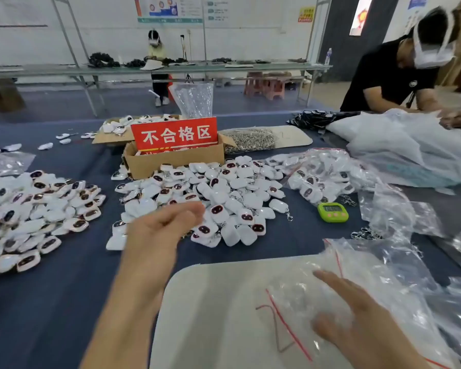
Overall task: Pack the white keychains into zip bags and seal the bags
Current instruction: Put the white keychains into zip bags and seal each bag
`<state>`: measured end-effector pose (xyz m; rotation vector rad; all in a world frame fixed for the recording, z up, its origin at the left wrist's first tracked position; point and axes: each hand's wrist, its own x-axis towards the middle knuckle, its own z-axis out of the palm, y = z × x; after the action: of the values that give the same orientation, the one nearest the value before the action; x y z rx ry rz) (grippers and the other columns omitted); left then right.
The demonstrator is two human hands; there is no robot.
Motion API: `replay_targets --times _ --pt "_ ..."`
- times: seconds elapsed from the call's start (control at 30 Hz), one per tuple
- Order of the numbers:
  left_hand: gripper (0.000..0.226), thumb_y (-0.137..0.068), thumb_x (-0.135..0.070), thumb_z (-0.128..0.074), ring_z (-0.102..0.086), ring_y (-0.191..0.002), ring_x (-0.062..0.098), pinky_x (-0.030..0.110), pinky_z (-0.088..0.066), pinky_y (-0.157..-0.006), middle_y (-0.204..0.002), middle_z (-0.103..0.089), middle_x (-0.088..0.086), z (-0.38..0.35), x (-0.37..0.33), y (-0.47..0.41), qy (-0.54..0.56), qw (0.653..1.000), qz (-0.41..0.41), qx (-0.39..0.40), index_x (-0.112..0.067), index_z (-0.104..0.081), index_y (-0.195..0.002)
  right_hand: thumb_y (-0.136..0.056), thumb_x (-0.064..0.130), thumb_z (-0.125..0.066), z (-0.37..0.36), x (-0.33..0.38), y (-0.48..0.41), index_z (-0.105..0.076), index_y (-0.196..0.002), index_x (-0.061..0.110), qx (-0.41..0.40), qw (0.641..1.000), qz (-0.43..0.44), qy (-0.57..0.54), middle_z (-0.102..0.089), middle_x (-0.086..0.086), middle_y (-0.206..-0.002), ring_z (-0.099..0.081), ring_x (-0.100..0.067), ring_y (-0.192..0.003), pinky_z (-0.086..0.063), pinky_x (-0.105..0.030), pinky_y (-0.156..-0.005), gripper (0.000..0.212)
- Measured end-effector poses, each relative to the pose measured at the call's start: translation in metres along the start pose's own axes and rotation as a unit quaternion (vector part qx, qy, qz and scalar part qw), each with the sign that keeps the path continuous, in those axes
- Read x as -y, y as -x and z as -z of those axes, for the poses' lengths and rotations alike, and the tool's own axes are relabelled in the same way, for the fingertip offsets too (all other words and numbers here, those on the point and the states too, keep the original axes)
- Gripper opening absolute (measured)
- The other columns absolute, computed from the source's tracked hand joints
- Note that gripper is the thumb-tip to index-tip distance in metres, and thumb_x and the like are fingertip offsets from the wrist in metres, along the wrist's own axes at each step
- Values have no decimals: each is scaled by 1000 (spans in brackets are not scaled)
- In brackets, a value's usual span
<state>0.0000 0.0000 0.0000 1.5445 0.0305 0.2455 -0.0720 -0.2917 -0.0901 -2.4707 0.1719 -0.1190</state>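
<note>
**Hands between keychain pile and zip bags**

Far left: a heap of white keychains (37, 209) with dark face panels sits on the blue table cover (51, 302), well apart from both hands. A few loose ones lie further back on the left.

Left hand (165, 227) is stretched forward over the near edge of the middle keychain pile (224, 187). Its fingers are loosely bent and relaxed, with nothing seen in them. The fingertips are blurred, so I cannot tell if they touch the pile.

Behind that pile stands a cardboard box (171, 166) with a red sign (174, 134) upright in it. A second flat box of keychains is behind it to the left. To the right of the sign, a heap of metal clasps (250, 139) lies on a pale tray.

Near centre, a pale board (210, 315) with rounded corners lies flat on the cover. A stack of clear zip bags (304, 296) with red seal lines lies on its right part.

Right hand (357, 315) lies on the zip bags with its fingers straight and spread, pressing flat. The thumb looks hazy, as if behind clear plastic. No keychain is visible in these bags.

A green timer (332, 212) sits on the cover just right of the middle pile. More keychains lie in a large clear bag (317, 174) behind it. Crumpled clear plastic trails along the right edge.

Far right: a person in a black shirt (391, 75) bends over a big white plastic sack (410, 150).
</note>
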Motion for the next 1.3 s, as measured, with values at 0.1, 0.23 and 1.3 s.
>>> replay_targets --times 0.1,0.23,1.3 --pt "24 -92 -10 -69 -69 -95 -9 17 -49 -85 -95 -78 -21 -26 37 -2 -82 994 42 61 -30 -83 -87 -85 48 -67 -21 3 -12 -23 -155 51 91 984 50 142 -26 30 -158 -26 2 -149 -13 -17 -120 83" --pt "32 -90 -16 -68 -68 -90 -12 16 -49 -81 -91 -75 -29 -58 91 -6 -157 980 62 104 -44 -78 -81 -91 28 -63 -38 -8 -29 -51 -148 36 48 988 71 128 -57 17 -142 -50 -7 -131 -27 -18 -108 59" --pt "27 -90 -15 -64 -65 -85 -10 11 -49 -81 -85 -70 -34 -101 140 0 -337 930 -79 126 -38 -76 -85 -95 7 -58 -44 -28 -88 -70 -86 14 -212 975 5 69 -65 -5 -80 -56 -30 -91 -32 -39 -98 17"
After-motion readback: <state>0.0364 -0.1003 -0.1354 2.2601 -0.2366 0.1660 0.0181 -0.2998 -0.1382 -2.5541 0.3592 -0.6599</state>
